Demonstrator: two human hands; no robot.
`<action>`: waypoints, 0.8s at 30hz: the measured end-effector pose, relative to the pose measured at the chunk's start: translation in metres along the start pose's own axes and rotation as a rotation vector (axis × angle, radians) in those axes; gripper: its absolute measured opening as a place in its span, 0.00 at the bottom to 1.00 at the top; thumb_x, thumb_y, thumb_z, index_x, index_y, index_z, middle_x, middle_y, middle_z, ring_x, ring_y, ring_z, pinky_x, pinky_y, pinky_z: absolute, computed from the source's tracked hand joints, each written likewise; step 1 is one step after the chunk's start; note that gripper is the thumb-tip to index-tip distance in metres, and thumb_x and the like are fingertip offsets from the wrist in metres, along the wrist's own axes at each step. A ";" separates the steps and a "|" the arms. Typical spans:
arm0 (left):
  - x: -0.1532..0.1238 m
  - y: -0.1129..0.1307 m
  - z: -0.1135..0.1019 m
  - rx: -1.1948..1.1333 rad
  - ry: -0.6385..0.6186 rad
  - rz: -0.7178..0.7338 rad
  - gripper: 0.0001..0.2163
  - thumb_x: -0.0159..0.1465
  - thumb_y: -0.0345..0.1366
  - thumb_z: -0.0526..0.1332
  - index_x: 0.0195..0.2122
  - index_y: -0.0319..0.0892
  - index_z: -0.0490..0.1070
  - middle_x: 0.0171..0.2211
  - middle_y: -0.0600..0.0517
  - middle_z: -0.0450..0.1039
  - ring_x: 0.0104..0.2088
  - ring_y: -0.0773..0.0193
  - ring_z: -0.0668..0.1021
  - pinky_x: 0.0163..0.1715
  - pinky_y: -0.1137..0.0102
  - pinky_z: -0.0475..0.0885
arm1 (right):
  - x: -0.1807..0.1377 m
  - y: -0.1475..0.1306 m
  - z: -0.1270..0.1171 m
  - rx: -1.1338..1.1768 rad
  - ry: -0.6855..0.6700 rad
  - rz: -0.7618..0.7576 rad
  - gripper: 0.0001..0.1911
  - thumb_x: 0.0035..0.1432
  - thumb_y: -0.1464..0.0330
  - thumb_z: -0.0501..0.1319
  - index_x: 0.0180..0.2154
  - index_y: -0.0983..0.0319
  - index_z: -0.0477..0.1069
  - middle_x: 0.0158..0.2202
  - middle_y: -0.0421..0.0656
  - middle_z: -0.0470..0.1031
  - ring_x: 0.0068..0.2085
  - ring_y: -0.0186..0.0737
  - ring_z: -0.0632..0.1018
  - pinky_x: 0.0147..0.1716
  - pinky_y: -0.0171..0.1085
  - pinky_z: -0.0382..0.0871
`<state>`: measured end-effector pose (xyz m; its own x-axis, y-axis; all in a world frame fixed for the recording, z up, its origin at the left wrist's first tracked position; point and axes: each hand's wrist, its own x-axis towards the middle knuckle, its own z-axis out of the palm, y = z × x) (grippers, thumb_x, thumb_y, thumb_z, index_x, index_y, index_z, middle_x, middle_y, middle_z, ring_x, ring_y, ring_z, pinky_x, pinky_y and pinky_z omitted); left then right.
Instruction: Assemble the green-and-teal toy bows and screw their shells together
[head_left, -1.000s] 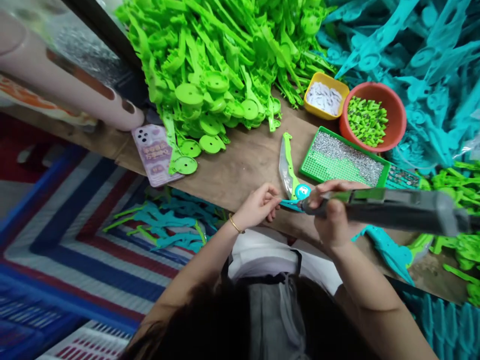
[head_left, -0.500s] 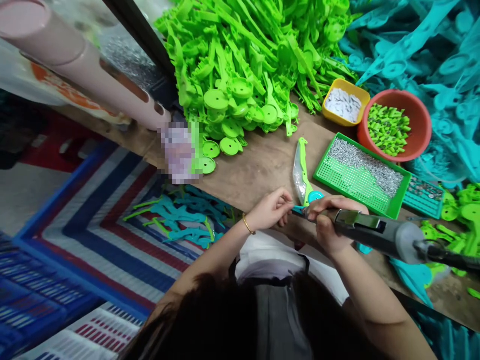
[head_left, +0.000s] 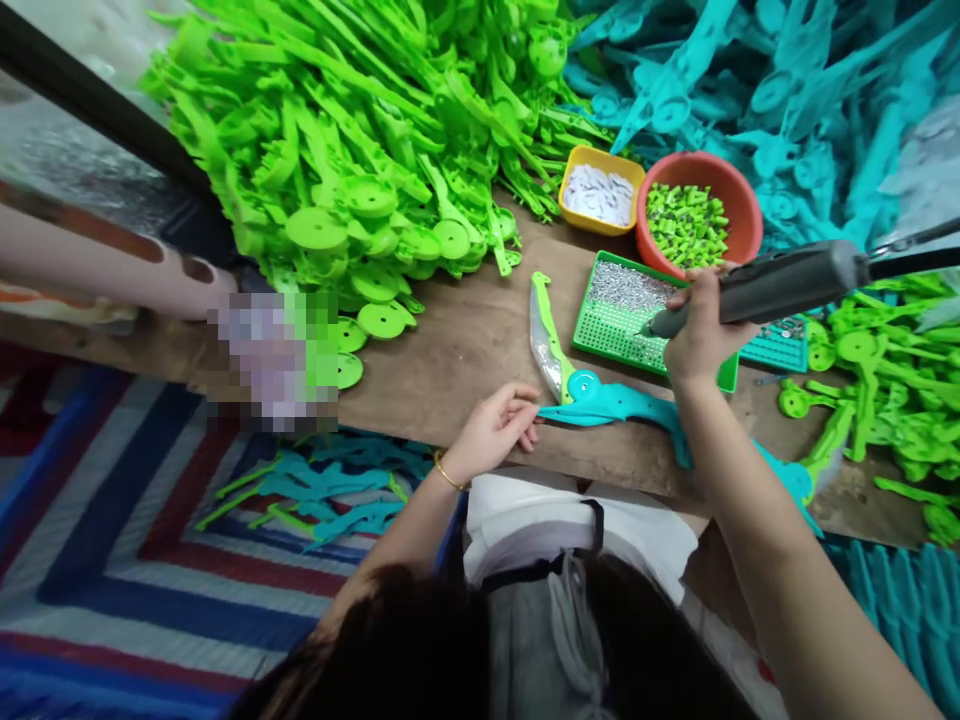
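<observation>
My left hand (head_left: 491, 430) pinches the tip of a teal plastic part (head_left: 611, 403) that lies flat near the front edge of the wooden bench (head_left: 465, 350). A green part with a silvery blade (head_left: 546, 335) is joined to the teal one at a round hub. My right hand (head_left: 697, 335) grips a grey electric screwdriver (head_left: 780, 285), its tip held over the green tray of small screws (head_left: 630, 305), away from the teal part.
A big pile of green plastic parts (head_left: 360, 140) fills the back left, a teal pile (head_left: 787, 100) the back right. A yellow tub of white pieces (head_left: 600, 190) and a red bowl of green bits (head_left: 694, 220) stand behind the tray. Finished teal pieces (head_left: 330, 490) lie on the striped floor mat.
My right hand has lifted the screwdriver off the teal part and swung it up and right to the screw tray. My left hand still holds the part's tip.
</observation>
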<state>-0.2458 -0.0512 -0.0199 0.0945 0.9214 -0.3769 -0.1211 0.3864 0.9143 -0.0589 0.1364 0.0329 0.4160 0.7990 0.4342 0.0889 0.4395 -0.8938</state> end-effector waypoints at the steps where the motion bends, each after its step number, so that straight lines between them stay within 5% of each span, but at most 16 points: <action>1: -0.003 0.000 0.000 0.047 0.013 0.002 0.18 0.63 0.48 0.61 0.46 0.40 0.65 0.26 0.55 0.74 0.22 0.67 0.77 0.24 0.72 0.76 | -0.002 0.004 -0.001 -0.003 -0.008 0.012 0.19 0.50 0.54 0.66 0.36 0.59 0.66 0.27 0.34 0.72 0.19 0.30 0.71 0.23 0.37 0.71; 7: -0.017 0.007 -0.008 0.552 0.322 0.228 0.11 0.67 0.42 0.59 0.44 0.41 0.72 0.39 0.48 0.76 0.35 0.65 0.79 0.31 0.73 0.75 | -0.011 0.008 -0.005 0.024 -0.091 0.036 0.22 0.50 0.49 0.66 0.36 0.59 0.66 0.26 0.34 0.71 0.20 0.29 0.72 0.23 0.35 0.71; 11: -0.011 0.017 -0.007 0.687 0.437 0.451 0.07 0.68 0.36 0.57 0.42 0.42 0.73 0.39 0.50 0.76 0.40 0.64 0.79 0.41 0.71 0.75 | -0.013 0.007 -0.004 0.049 -0.118 0.018 0.21 0.50 0.50 0.67 0.34 0.59 0.67 0.26 0.33 0.70 0.20 0.28 0.72 0.22 0.34 0.71; 17: 0.007 0.033 0.033 0.786 0.285 0.676 0.06 0.68 0.32 0.56 0.44 0.40 0.71 0.44 0.47 0.76 0.48 0.62 0.77 0.50 0.66 0.72 | -0.016 0.007 -0.005 0.039 -0.126 -0.009 0.16 0.52 0.55 0.67 0.33 0.60 0.69 0.25 0.34 0.71 0.21 0.28 0.73 0.24 0.34 0.73; 24: 0.034 0.029 0.082 1.157 0.061 0.628 0.19 0.64 0.42 0.63 0.53 0.40 0.68 0.53 0.43 0.73 0.60 0.49 0.70 0.64 0.48 0.57 | -0.016 0.014 -0.008 0.038 -0.170 -0.053 0.14 0.54 0.56 0.66 0.33 0.60 0.70 0.26 0.34 0.72 0.22 0.29 0.74 0.26 0.34 0.73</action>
<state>-0.1652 -0.0122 0.0063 0.2838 0.9423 0.1775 0.7850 -0.3347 0.5213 -0.0572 0.1261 0.0124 0.2528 0.8306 0.4962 0.0714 0.4954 -0.8657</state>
